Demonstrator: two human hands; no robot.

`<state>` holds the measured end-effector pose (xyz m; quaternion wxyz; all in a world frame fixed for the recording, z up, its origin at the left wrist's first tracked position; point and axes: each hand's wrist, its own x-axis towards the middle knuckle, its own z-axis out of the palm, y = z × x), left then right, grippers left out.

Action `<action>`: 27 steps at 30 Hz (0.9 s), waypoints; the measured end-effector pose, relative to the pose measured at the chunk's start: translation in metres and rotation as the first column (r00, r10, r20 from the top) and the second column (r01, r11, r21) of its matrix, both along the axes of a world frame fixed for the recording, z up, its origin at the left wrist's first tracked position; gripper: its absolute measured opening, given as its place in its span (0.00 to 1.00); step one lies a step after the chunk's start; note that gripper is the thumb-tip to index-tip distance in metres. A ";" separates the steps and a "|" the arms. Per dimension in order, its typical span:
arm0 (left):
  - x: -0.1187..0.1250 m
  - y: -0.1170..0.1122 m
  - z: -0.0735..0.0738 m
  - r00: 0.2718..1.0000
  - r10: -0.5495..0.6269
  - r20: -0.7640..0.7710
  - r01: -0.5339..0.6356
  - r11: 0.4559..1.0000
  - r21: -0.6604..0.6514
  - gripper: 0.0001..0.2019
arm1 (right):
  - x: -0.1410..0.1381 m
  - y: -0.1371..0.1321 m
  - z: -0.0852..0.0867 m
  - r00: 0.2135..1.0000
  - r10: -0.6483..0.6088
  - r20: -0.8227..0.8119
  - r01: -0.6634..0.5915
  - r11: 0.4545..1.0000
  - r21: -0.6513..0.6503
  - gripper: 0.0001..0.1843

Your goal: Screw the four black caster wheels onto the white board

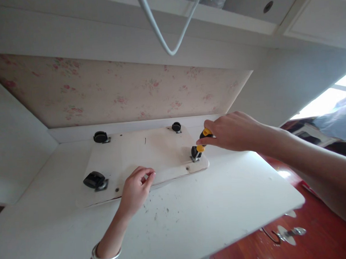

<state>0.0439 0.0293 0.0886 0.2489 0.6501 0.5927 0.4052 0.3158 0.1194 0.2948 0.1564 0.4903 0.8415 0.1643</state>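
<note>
A white board (151,154) lies on a white desktop, with black casters fixed near its corners. My right hand (231,130) is wrapped around a yellow and black screwdriver (201,147), its shaft slanting down to the metal plate of the near right caster (195,153). Over the board's front edge, my left hand (137,187) has thumb and forefinger pinched together; whatever is between them is too small to see. The near left caster (94,180) sits to its left. At the back are the far left caster (100,136) and the far right caster (176,127).
A pale cable (171,51) hangs in a loop from the shelf (145,34) above. Flowered wallpaper (142,88) backs the nook, between white side panels. Dark specks mark the desktop (223,204) in front. Beyond its right edge is a red floor (323,237).
</note>
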 end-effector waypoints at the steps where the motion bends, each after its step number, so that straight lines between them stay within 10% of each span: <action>1: 0.000 0.000 0.000 1.000 0.000 0.001 0.000 1.000 -0.004 0.10 | -0.001 -0.001 0.000 1.000 -0.009 0.005 0.009 1.000 0.017 0.32; 7: -0.001 -0.001 0.001 1.000 0.006 0.002 -0.006 1.000 -0.021 0.11 | 0.005 -0.001 0.000 0.965 0.069 -0.252 -0.122 0.972 -0.201 0.22; 27: 0.001 -0.001 -0.004 1.000 0.020 -0.021 -0.021 1.000 -0.019 0.11 | 0.006 -0.016 -0.036 0.927 -0.009 -0.376 0.092 0.975 0.202 0.28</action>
